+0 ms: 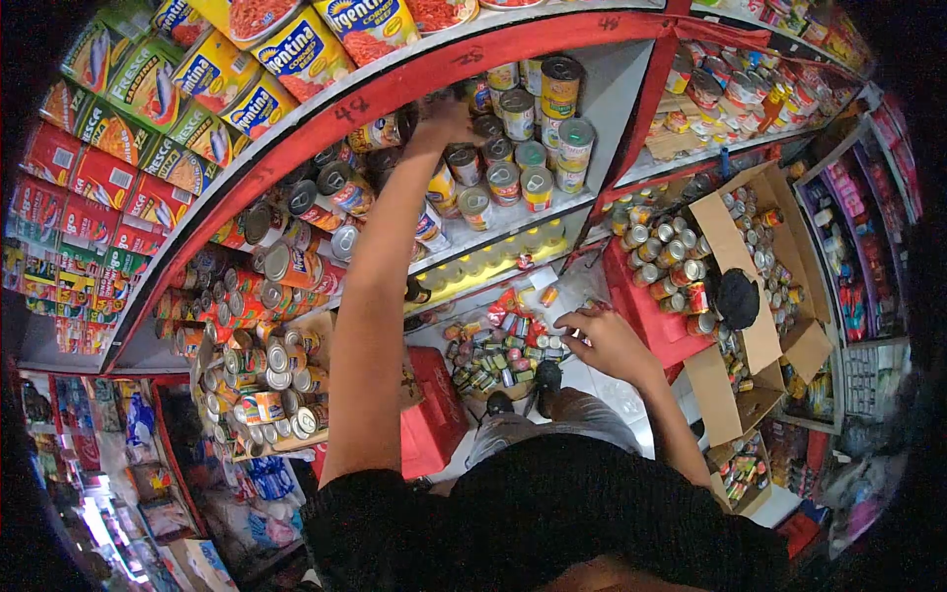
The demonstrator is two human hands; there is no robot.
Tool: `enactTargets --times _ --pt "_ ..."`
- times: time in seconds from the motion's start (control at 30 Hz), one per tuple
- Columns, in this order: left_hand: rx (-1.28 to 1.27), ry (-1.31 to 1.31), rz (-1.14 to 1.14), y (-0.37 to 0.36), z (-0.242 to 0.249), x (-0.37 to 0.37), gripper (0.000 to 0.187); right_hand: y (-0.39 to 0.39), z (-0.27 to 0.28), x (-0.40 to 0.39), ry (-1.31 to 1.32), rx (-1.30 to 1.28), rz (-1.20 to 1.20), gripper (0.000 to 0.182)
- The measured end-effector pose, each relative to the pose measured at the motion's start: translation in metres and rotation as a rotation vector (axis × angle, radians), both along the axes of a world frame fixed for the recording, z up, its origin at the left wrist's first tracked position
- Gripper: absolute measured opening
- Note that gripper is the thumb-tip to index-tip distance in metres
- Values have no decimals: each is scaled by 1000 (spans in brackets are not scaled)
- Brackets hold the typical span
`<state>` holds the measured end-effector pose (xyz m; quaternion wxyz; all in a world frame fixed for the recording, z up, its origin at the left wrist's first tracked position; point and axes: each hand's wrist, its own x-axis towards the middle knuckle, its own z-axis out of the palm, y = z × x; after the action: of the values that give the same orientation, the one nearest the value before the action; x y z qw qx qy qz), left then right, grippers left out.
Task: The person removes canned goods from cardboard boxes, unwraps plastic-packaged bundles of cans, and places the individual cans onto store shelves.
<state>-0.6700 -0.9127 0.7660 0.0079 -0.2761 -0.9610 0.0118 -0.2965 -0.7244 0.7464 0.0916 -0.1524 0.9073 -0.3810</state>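
Note:
My left hand (pixel 446 120) reaches deep into the shelf, among the standing cans. Its fingers are in shadow against the cans at the back, so I cannot make out whether they grip one. Close by stand a can with a dark lid (pixel 464 163) and a taller stack of cans (pixel 560 89). Lower down, my right hand (pixel 604 340) hangs in front of my body with loosely bent fingers apart and no object visible in it. Below and left of it, many small cans (pixel 508 345) lie in a heap near my feet.
An open cardboard box (pixel 764 331) holding cans stands at right by a red crate (pixel 656 306) topped with cans. At left, a carton tray (pixel 321 441) carries more cans above another red crate (pixel 434 409). The red shelf edge (pixel 424 84) arches overhead.

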Motion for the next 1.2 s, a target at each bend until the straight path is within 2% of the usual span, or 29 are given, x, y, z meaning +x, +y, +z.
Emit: enactTargets --times 0.07,0.1,0.17,0.2,0.27,0.3,0.33,0.4,0.43,0.7,0.73,0.8,0.87,0.93,0.97,1.03,1.2 --pt "-208 92 -28 -1 15 17 64 6 -2 -1 60 24 7 21" --pt "-206 91 -29 0 14 12 64 9 -2 -1 60 26 6 21" --pt "-237 93 30 -3 4 -5 83 13 -2 1 38 -44 -29 19" --pt "-237 89 30 -4 5 -5 83 15 -1 2 34 -44 -29 19" --pt "-232 59 26 -3 21 0 95 19 0 2 -41 -26 -20 21" --pt "-335 -61 66 5 37 -5 101 21 -2 2 -46 -25 -19 21" --pt "-333 -67 66 0 32 -18 101 22 -5 2 -62 -27 -16 21" --pt "49 431 -68 -19 23 -37 71 24 -7 2 -80 -26 -9 21" --pt "48 429 -64 -24 16 -43 71 25 -8 1 -84 -23 -8 21" --pt "148 1071 -263 -40 13 -45 57 18 -1 -11 -40 30 17 23" --pt "147 1068 -260 -35 7 -42 57 17 -2 -12 -52 46 34 23" --pt "201 637 -142 -5 9 -14 55 16 -4 -13 -62 65 59 23" --pt "-79 -3 -210 9 20 13 81 14 -8 -13 -41 27 63 22" --pt "-128 -448 -65 20 2 28 81 13 -11 -13 -43 31 82 22" --pt "-127 -447 -62 20 -8 36 81 14 -12 -14 -42 37 96 22" --pt "47 -437 -200 19 -20 55 84 14 -14 -16 -23 53 106 21" --pt "81 -369 -112 22 -22 78 90 11 -10 -21 -42 31 118 22"
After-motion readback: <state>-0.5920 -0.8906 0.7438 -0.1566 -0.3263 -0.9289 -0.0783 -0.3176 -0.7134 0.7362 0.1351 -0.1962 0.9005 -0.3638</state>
